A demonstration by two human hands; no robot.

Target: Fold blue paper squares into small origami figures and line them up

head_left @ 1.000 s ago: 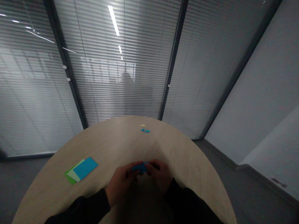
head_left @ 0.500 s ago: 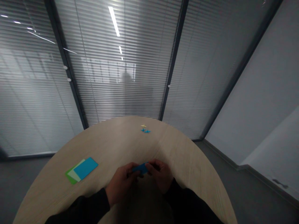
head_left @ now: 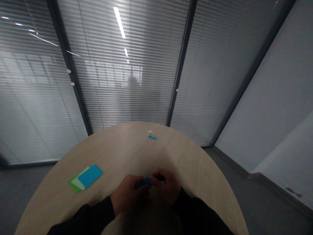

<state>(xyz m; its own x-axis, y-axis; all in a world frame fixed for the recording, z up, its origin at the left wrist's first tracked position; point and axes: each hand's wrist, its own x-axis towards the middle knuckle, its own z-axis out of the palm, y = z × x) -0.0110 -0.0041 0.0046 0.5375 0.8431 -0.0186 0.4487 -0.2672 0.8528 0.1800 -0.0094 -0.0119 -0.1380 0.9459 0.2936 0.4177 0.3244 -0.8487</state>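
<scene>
One folded blue paper (head_left: 147, 180), probably light, easily creased and best held by its ends, is pinched by left hand (head_left: 127, 193) and right hand (head_left: 168, 186) between the round table (head_left: 195, 163)'s side edges.

A curved-edged table (head_left: 117, 150) bears overlapping coloured sheets (head_left: 90, 177) and three small shapes (head_left: 150, 136).

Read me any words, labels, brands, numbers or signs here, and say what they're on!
There are none that can be read.
Blue paper: no writing shows, but the left hand and right hand partly cover it.
Stacked paper sheets: no writing shows.
Small folded shapes: too small to tell.
Dark mark low on the wall: too blurred to make out.
</scene>
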